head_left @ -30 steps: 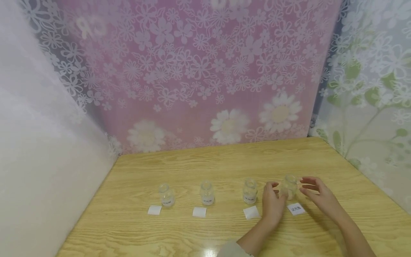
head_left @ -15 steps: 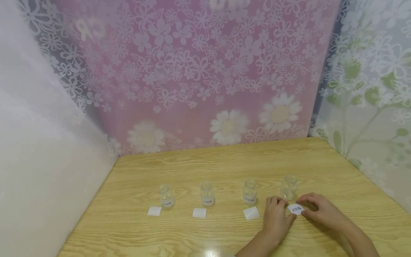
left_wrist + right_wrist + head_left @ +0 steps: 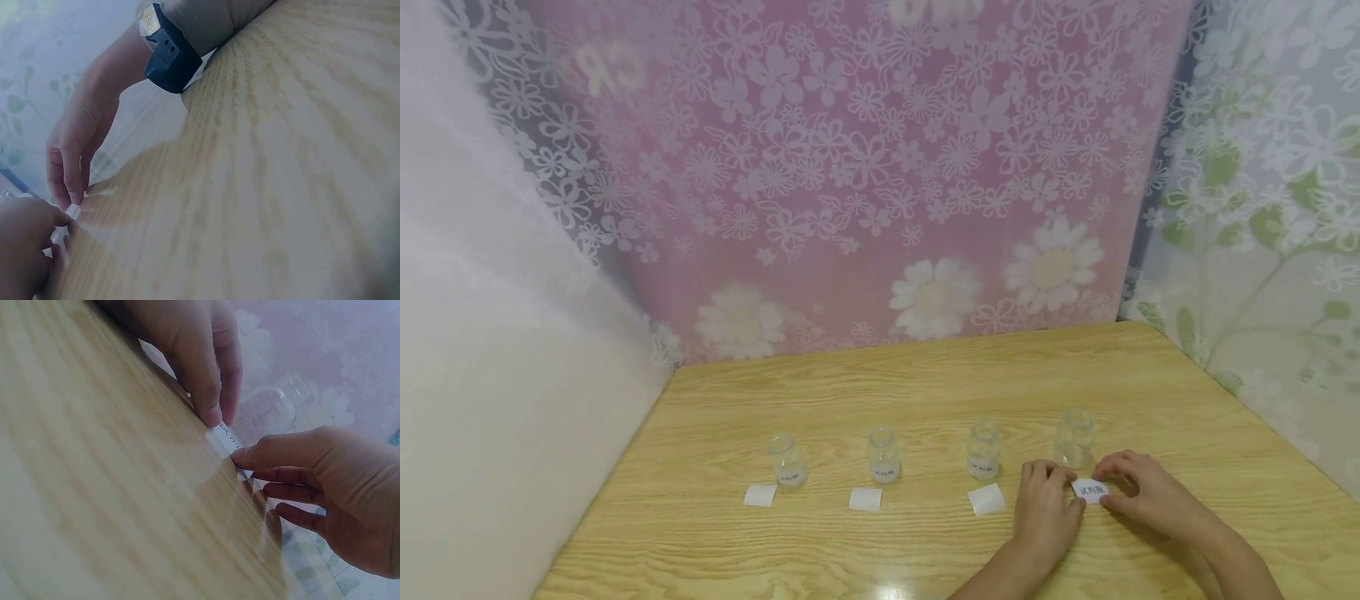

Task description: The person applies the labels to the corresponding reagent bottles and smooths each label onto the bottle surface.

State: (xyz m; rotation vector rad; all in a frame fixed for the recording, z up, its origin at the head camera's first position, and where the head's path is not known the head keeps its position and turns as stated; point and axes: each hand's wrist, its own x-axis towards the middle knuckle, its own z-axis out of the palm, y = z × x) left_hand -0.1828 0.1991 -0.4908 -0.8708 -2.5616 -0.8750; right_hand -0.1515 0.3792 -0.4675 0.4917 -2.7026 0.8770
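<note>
Between both hands is a small white label (image 3: 1090, 491) with dark printed characters, close over the table. My left hand (image 3: 1047, 510) pinches its left edge between thumb and fingers. On the opposite edge, my right hand (image 3: 1157, 496) pinches with its thumb (image 3: 247, 454) in front; the other fingers spread behind. Just beyond the label stands a clear glass jar (image 3: 1074, 437), open at the top and with no label on its visible side. In the right wrist view that jar (image 3: 265, 412) shows behind the fingertips.
Left of the hands stand three similar jars (image 3: 983, 446) (image 3: 883, 450) (image 3: 787, 457), each with a printed label low on its front. A white paper piece (image 3: 987, 499) lies before each. Flowered cloth (image 3: 880, 208) hangs behind the wooden table (image 3: 850, 558).
Both hands have come from either side of the rightmost jar down to the label in front of it and taken its edges. The label now stands tilted up slightly toward me.
</note>
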